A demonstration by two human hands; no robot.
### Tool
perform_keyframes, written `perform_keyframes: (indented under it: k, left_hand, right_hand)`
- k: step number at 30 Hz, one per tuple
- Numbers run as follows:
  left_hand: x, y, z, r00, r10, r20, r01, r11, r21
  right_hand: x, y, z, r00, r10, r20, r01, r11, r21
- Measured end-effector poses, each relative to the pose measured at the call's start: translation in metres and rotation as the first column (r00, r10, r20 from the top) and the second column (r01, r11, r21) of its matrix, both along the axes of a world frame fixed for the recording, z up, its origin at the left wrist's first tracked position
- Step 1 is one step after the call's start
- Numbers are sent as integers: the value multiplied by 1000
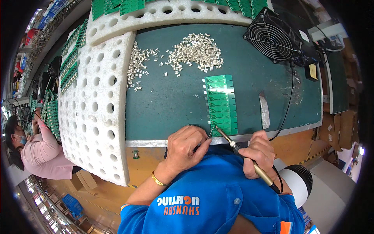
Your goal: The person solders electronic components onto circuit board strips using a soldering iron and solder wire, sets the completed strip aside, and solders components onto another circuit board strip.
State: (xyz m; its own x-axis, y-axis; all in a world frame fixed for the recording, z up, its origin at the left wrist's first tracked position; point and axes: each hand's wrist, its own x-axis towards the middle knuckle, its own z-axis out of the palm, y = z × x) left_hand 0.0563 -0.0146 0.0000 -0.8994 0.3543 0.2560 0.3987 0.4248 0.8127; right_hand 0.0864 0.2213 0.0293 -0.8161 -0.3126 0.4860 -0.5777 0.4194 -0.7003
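Observation:
My right hand (260,153) is closed round a soldering iron (261,173), its tip resting at the near left edge of a green circuit board panel (222,103). My left hand (186,147) pinches a thin solder wire (210,132), whose end meets the iron's tip there. The panel lies flat close to the table's front edge, with small pin connectors standing out along its left side. Farther back, loose white connectors (196,52) with metal pins lie in a heap, and a smaller heap (137,62) sits to the left.
A black fan (270,37) stands at the back right, near a yellow sponge (313,71). A silvery strip (264,110) lies right of the panel. White perforated foam (93,105) borders the left, with more foam (167,15) behind holding green boards. A co-worker (43,150) sits at far left.

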Motion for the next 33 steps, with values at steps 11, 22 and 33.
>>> perform_keyframes:
  k: [11, 22, 33]
  left_hand:
    - [0, 0, 0, 1000, -12, 15, 11, 1000, 12]
    - [0, 0, 1, 1000, -8, 19, 7, 1000, 11]
    - [-2, 4, 5, 998, 23, 62, -21, 999, -25]
  right_hand:
    - [-3, -1, 2, 999, 27, 17, -27, 1000, 6]
    - [-3, -2, 0, 1000, 15, 9, -15, 1000, 6]
    - [-3, -3, -1, 1000, 5, 7, -5, 1000, 10]
